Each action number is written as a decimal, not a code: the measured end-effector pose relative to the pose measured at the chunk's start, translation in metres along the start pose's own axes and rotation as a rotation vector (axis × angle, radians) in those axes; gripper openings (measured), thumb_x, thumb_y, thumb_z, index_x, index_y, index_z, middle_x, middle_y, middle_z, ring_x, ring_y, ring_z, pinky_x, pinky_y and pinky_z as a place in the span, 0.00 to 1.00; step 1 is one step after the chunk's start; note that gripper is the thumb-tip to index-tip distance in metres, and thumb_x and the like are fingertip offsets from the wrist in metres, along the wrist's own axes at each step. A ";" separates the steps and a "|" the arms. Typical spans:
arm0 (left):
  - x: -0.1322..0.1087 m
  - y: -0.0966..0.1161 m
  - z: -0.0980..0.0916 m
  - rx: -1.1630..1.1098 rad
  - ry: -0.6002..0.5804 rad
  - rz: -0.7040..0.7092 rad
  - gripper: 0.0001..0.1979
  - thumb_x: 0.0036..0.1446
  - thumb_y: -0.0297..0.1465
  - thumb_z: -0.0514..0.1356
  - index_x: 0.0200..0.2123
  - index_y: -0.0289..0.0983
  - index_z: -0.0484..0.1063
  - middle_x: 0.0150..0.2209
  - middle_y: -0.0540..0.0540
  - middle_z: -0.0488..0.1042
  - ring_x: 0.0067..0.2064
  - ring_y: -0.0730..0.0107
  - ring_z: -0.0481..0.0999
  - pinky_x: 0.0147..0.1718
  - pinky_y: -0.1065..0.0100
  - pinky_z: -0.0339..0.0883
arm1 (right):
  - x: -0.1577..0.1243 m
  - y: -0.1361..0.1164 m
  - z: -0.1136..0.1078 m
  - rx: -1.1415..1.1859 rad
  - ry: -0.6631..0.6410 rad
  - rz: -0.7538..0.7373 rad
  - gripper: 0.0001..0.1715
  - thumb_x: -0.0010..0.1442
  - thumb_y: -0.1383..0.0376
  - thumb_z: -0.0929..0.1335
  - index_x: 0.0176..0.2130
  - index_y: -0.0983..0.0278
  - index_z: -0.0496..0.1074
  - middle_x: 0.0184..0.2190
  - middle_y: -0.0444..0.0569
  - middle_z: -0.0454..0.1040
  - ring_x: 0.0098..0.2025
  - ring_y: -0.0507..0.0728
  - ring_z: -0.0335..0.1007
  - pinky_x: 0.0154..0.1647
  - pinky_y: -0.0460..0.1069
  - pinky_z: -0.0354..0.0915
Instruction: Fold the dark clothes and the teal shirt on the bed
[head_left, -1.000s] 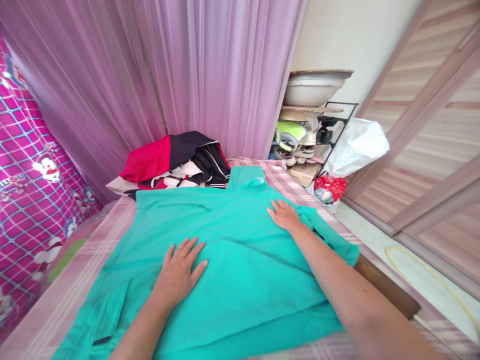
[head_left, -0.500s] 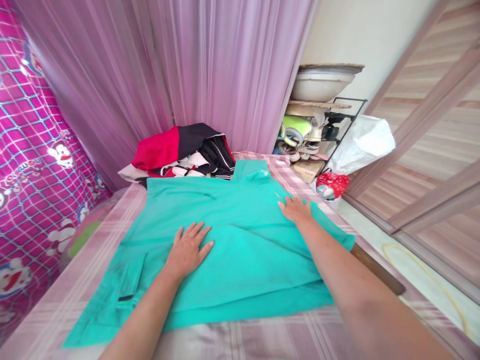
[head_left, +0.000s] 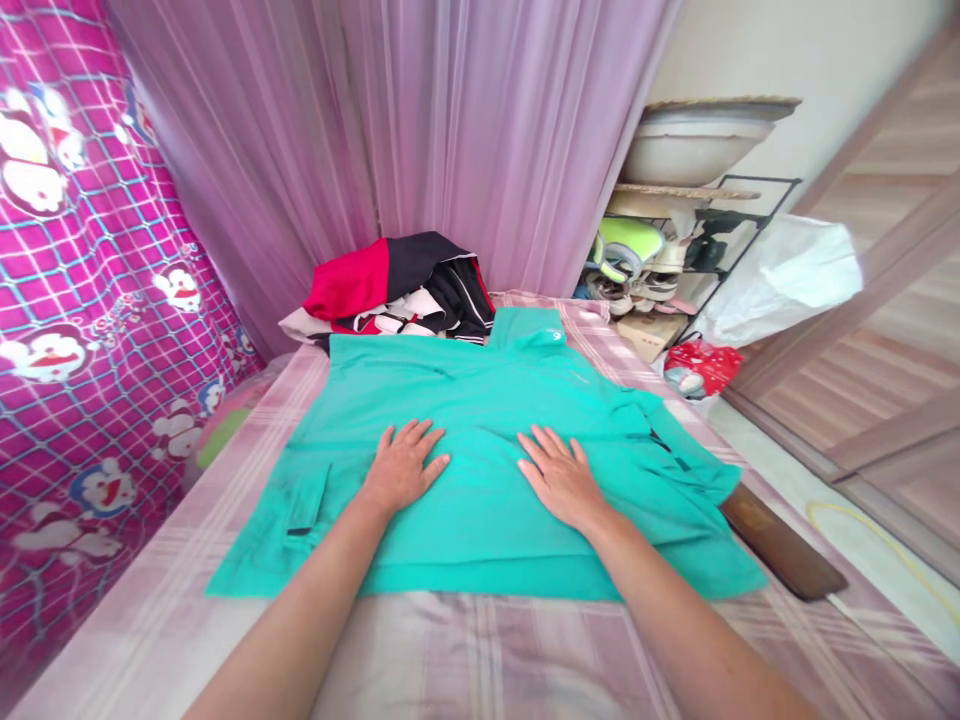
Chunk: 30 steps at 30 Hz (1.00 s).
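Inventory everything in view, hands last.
Garment: one, teal, spread on plaid sheet
Plaid sheet: one, pinkish, under garment
Clothes pile: one, multicoloured, behind garment
Flat object: one, brown, beside garment
Curtains: count unclear, purple, behind clothes pile
Patterned cloth: one, magenta, left
Rack: one, black, right of curtains
Basin: one, white, above rack
Lime item: one, lime, on rack
Shoes: several, mixed colours, on rack
White bag: one, white, beside rack
Red bag: one, red, near rack
Cord: one, yellow, lower right
Wood panels: several, brown, right
Left hand, right hand: two, bare, on garment
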<state>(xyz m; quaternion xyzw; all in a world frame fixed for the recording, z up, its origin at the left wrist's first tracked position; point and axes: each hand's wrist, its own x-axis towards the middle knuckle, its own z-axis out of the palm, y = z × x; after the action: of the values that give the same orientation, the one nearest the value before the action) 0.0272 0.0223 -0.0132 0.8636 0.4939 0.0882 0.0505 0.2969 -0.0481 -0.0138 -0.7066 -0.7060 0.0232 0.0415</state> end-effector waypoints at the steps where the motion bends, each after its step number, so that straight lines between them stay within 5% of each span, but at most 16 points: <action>1: 0.000 0.001 -0.001 0.001 -0.007 -0.002 0.28 0.66 0.49 0.46 0.64 0.48 0.62 0.68 0.46 0.60 0.69 0.54 0.56 0.66 0.43 0.45 | -0.003 -0.001 0.004 -0.008 -0.013 0.020 0.33 0.70 0.51 0.51 0.68 0.54 0.56 0.70 0.48 0.52 0.71 0.61 0.44 0.69 0.65 0.42; 11: -0.002 0.003 -0.002 -0.004 -0.033 -0.008 0.29 0.66 0.50 0.44 0.65 0.48 0.60 0.69 0.46 0.58 0.69 0.54 0.54 0.66 0.43 0.43 | -0.001 0.002 0.010 -0.066 0.031 0.046 0.32 0.71 0.51 0.51 0.67 0.56 0.59 0.70 0.51 0.54 0.70 0.61 0.47 0.68 0.64 0.46; 18: -0.001 0.006 -0.021 0.007 -0.190 0.003 0.32 0.66 0.50 0.42 0.68 0.44 0.54 0.71 0.42 0.51 0.71 0.52 0.49 0.66 0.42 0.41 | -0.004 0.000 0.007 -0.058 0.042 0.044 0.32 0.71 0.52 0.51 0.67 0.58 0.59 0.69 0.51 0.56 0.70 0.60 0.49 0.68 0.62 0.47; 24: -0.037 -0.003 -0.034 0.117 0.025 -0.096 0.30 0.67 0.48 0.41 0.65 0.44 0.61 0.69 0.42 0.57 0.70 0.52 0.53 0.66 0.41 0.39 | -0.004 0.001 0.007 -0.033 0.040 0.042 0.32 0.71 0.52 0.51 0.67 0.59 0.59 0.69 0.50 0.56 0.70 0.60 0.48 0.68 0.61 0.47; 30: -0.069 -0.044 -0.054 0.147 0.114 -0.259 0.26 0.67 0.44 0.44 0.61 0.44 0.66 0.65 0.43 0.65 0.67 0.52 0.61 0.65 0.43 0.47 | -0.005 0.000 0.006 -0.041 0.041 0.045 0.31 0.71 0.53 0.52 0.67 0.59 0.59 0.69 0.49 0.56 0.70 0.59 0.48 0.68 0.61 0.47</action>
<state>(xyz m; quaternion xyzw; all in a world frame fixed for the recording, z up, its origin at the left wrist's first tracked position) -0.0552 -0.0153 0.0253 0.7876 0.6084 0.0932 -0.0301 0.2966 -0.0526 -0.0197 -0.7235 -0.6891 -0.0046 0.0408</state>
